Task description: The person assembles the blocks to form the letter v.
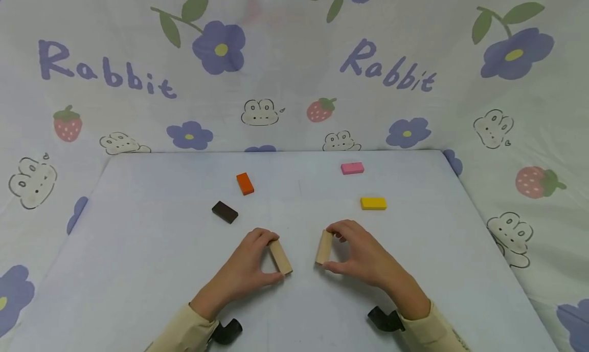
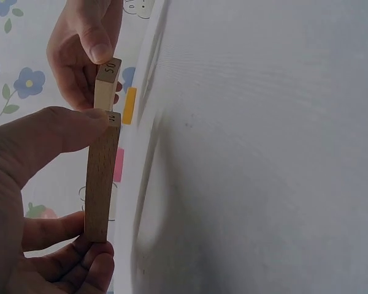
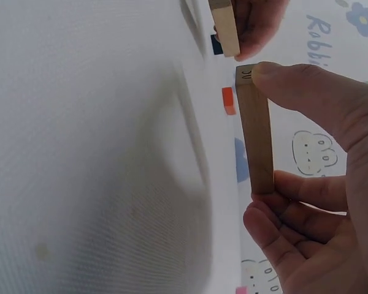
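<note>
The left hand (image 1: 246,265) and right hand (image 1: 368,257) each pinch one wooden block (image 1: 280,257); two coloured blocks (image 1: 245,183) lie far left, two far right.

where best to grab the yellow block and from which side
Probably grip the yellow block mid-length by its near and far long sides, coming from above with the right hand once free: it lies flat, its length running left to right, nothing touching it.

Tan blocks (image 1: 280,257), yellow block (image 1: 373,204), purple-flowered white cloth (image 1: 290,50)
</note>
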The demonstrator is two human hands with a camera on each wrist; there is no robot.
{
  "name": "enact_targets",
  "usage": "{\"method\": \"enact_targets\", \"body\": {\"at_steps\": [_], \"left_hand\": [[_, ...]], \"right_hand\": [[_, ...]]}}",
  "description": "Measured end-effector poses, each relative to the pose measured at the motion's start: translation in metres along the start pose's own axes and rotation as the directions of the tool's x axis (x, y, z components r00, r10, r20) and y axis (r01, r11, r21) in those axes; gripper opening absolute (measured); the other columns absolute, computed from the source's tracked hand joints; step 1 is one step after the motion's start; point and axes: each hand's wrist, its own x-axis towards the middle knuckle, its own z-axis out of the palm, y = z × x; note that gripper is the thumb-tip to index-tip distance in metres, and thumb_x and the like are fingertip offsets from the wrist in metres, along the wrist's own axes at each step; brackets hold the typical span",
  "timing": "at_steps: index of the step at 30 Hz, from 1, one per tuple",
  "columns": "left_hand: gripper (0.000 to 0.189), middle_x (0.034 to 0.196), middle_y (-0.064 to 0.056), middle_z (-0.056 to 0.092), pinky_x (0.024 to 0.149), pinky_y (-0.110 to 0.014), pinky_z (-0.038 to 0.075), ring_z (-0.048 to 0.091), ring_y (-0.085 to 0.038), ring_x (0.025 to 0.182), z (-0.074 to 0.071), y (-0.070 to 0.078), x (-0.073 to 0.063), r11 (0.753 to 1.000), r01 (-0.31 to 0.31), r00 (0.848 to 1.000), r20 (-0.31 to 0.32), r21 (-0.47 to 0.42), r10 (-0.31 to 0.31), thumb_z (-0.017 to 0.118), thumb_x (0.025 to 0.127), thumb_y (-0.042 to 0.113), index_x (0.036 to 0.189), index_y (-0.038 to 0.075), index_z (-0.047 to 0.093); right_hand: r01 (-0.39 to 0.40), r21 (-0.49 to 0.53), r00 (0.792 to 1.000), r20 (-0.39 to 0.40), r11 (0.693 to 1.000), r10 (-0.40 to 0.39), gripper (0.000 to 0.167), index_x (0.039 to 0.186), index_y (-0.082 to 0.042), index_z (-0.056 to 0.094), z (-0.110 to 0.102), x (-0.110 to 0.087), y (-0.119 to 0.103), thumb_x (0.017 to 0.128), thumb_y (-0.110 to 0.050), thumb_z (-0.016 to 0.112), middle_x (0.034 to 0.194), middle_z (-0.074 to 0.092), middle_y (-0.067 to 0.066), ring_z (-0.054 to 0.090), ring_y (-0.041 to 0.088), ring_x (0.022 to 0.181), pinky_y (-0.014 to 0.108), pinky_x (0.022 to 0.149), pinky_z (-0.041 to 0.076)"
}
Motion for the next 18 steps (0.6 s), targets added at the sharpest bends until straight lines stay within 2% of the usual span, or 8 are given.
{"method": "enact_targets", "body": {"at_steps": [6, 18], "left_hand": [[0.072, 0.137, -0.011, 0.057, 0.111, -0.048, 0.050, 0.057, -0.029, 0.130, 0.001, 0.002, 0.007, 1.000, -0.002, 1.000, 0.010, 0.020, 0.002, 0.098, 0.080, 0.019, 0.140, 0.000, 0.062], [0.072, 0.137, -0.011, 0.058, 0.109, -0.048, 0.051, 0.058, -0.030, 0.128, 0.008, 0.001, 0.016, 1.000, -0.002, 1.000, 0.030, 0.032, 0.001, 0.098, 0.081, 0.021, 0.139, 0.000, 0.063]], "right_hand": [[0.020, -0.010, 1.000, -0.008, 1.000, -0.020, 0.070, 0.136, -0.012, 0.064, 0.002, 0.001, -0.003, 0.080, -0.034, 0.099, 0.128, 0.061, -0.001, 0.057, 0.017, 0.112, 0.042, 0.096, 0.055], [0.007, -0.020, 1.000, 0.007, 1.000, -0.007, 0.067, 0.133, -0.011, 0.065, 0.009, 0.005, -0.004, 0.080, -0.034, 0.099, 0.125, 0.061, -0.001, 0.057, 0.017, 0.111, 0.042, 0.096, 0.055]]}}
